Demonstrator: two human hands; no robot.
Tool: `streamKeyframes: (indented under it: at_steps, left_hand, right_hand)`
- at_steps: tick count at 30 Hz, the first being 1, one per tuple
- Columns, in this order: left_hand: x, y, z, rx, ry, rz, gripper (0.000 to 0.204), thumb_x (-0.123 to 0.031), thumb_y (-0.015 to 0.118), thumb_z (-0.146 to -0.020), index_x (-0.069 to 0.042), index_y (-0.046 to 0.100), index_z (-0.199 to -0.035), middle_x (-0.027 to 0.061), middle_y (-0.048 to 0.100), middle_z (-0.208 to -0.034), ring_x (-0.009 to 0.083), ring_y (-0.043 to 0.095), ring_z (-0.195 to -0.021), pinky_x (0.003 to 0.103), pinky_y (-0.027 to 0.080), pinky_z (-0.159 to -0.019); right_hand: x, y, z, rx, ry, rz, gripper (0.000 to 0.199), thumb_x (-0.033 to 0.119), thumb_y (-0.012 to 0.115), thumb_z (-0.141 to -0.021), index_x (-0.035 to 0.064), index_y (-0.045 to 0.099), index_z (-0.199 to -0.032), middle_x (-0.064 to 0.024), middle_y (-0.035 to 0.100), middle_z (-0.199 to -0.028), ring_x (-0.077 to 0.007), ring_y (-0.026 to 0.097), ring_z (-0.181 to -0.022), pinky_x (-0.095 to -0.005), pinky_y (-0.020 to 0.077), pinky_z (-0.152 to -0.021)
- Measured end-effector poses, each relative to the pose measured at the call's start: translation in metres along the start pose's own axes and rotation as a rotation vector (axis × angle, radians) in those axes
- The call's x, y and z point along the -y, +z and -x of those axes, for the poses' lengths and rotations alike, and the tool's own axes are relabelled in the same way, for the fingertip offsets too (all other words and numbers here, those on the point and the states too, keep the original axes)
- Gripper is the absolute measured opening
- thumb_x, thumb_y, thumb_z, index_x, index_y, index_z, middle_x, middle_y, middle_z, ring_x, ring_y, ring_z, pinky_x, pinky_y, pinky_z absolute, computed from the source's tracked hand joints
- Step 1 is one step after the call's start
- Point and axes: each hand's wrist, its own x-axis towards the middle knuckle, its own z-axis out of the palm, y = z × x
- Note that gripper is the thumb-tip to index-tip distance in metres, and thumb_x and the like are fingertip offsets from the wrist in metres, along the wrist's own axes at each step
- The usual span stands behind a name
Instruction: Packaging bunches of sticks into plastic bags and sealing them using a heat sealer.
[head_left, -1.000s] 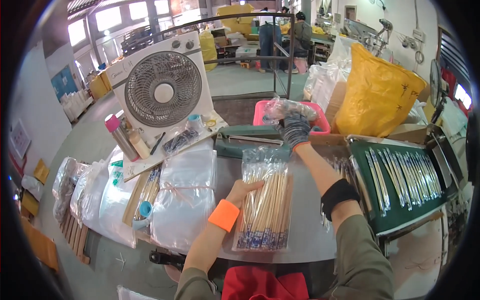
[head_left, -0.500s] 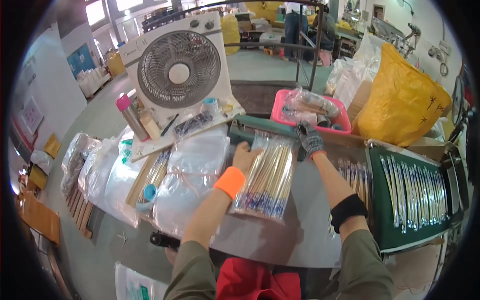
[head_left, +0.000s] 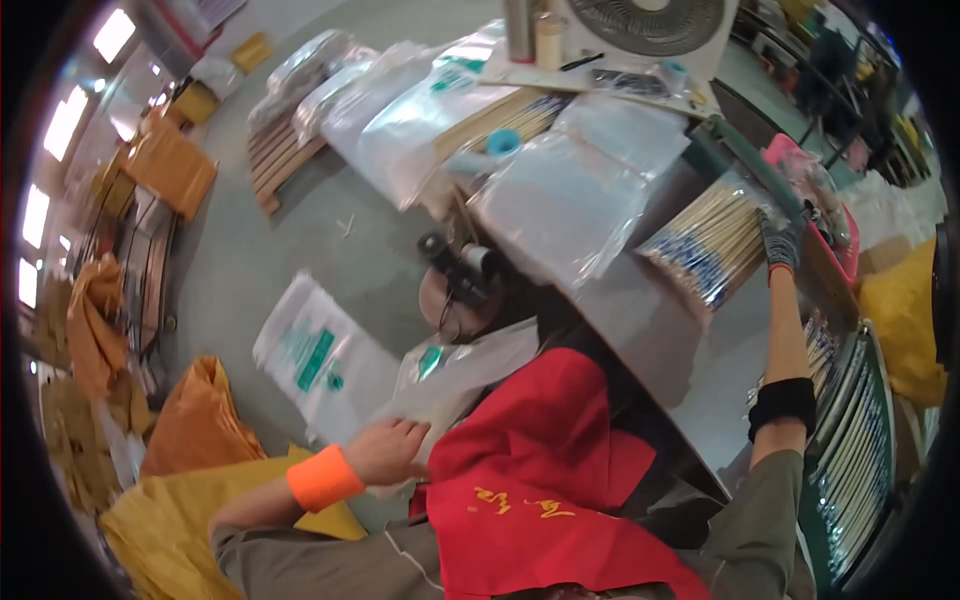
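Observation:
At the lower left, my bare left hand (head_left: 390,452), with an orange band at its wrist, has its fingers closed on the edge of a clear plastic bag (head_left: 490,350) with green print. On the table at the right lies a filled clear bag of thin wooden sticks (head_left: 712,240) with blue-and-white ends. My right hand (head_left: 781,243), in a grey glove, is closed at this bag's upper right end; its fingertips are partly hidden. Close by that hand, a long green bar-shaped device (head_left: 752,165) runs along the bag's far end.
Flat clear bags (head_left: 585,180) are stacked on the table left of the sticks. A white fan (head_left: 650,20) stands behind. At the right are a pink basket (head_left: 848,245), a green tray (head_left: 872,385) of wrapped sticks and a yellow sack (head_left: 905,320). A printed bag (head_left: 325,355) lies lower left.
The view has swung left and down. My left hand has left the bag of sticks and moved down to the lower left, to a clear printed bag. My right hand stays at the bag of sticks.

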Motion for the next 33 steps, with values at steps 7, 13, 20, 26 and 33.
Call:
streamKeyframes:
  at_steps: [7, 13, 20, 26, 33]
  left_hand:
    - [0.007, 0.009, -0.006, -0.144, -0.063, 0.077, 0.061, -0.034, 0.068, -0.071, 0.001, 0.046, -0.116, 0.017, 0.053, -0.108, 0.0307, 0.051, -0.104, 0.038, 0.043, -0.086]
    - [0.036, 0.008, -0.071, -0.594, -0.001, -0.36, 0.059, -0.023, 0.073, -0.059, -0.003, 0.049, -0.11, 0.011, 0.054, -0.1, 0.0266, 0.049, -0.102, 0.037, 0.04, -0.086]
    - [0.075, 0.019, -0.136, -0.146, -0.148, 0.056, 0.024, -0.024, 0.058, -0.064, -0.008, 0.065, -0.08, 0.0061, 0.064, -0.08, 0.0241, 0.058, -0.085, 0.039, 0.044, -0.071]
    - [0.022, 0.044, -0.072, -0.433, 0.261, 1.712, 0.068, -0.043, 0.061, -0.079, -0.017, 0.035, -0.136, 0.0156, 0.044, -0.131, 0.0294, 0.037, -0.124, 0.038, 0.029, -0.104]
    - [0.036, 0.035, 0.039, 0.454, -0.131, 0.578, 0.05, -0.04, 0.061, -0.077, -0.009, 0.05, -0.115, 0.015, 0.062, -0.093, 0.0307, 0.059, -0.091, 0.04, 0.045, -0.079]
  right_hand:
    - [0.08, -0.037, 0.125, 0.56, 1.063, -1.362, 0.028, 0.011, 0.061, -0.078, 0.0008, 0.056, -0.104, -0.009, 0.063, -0.091, -0.0211, 0.061, -0.074, -0.0345, 0.0528, -0.068]
    - [0.145, -0.147, 0.177, 0.59, 0.909, -1.657, 0.037, 0.005, 0.056, -0.077, -0.0049, 0.049, -0.112, -0.014, 0.062, -0.084, -0.0208, 0.062, -0.071, -0.0309, 0.0542, -0.064]
    - [0.263, -0.246, 0.162, 0.628, 1.156, -2.251, 0.061, 0.028, 0.057, -0.076, 0.0014, 0.038, -0.128, -0.0175, 0.048, -0.124, -0.0304, 0.045, -0.115, -0.0473, 0.0376, -0.098]
    - [0.329, -0.243, 0.234, 0.998, 1.202, -2.342, 0.045, 0.01, 0.061, -0.069, 0.0025, 0.052, -0.113, -0.0098, 0.058, -0.108, -0.0247, 0.055, -0.102, -0.0379, 0.0473, -0.088]
    - [0.36, -0.236, 0.231, 1.186, 0.025, -1.32, 0.033, 0.011, 0.069, -0.074, 0.0048, 0.059, -0.104, -0.0106, 0.062, -0.101, -0.0212, 0.062, -0.086, -0.0335, 0.0519, -0.073]
